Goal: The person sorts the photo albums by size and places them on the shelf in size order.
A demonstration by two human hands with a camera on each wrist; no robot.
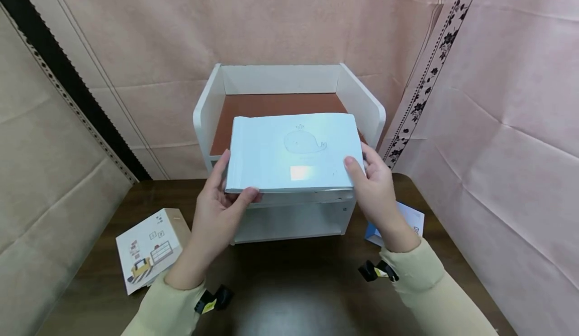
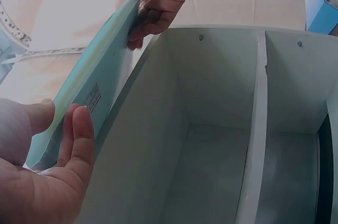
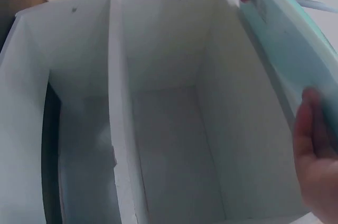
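A light blue hardcover book (image 1: 271, 145) with a whale outline on its cover is held up between both hands, over the front of a small white shelf unit (image 1: 289, 223). My left hand (image 1: 217, 215) grips its lower left corner, thumb on the cover and fingers beneath. At the right edge my right hand (image 1: 375, 185) holds it the same way, the thumb on top. In the left wrist view, the book's underside (image 2: 103, 100) bears a small printed label. Below it, the shelf unit's compartments (image 3: 169, 139) show in the right wrist view.
The unit has a brown top board (image 1: 280, 104) within raised white sides. A white box with printed furniture drawings (image 1: 149, 250) lies on the dark wooden table (image 1: 289, 296) at left. Partly behind the right forearm is a blue-and-white box (image 1: 411, 218). Pale cloth (image 1: 289, 29) hangs around.
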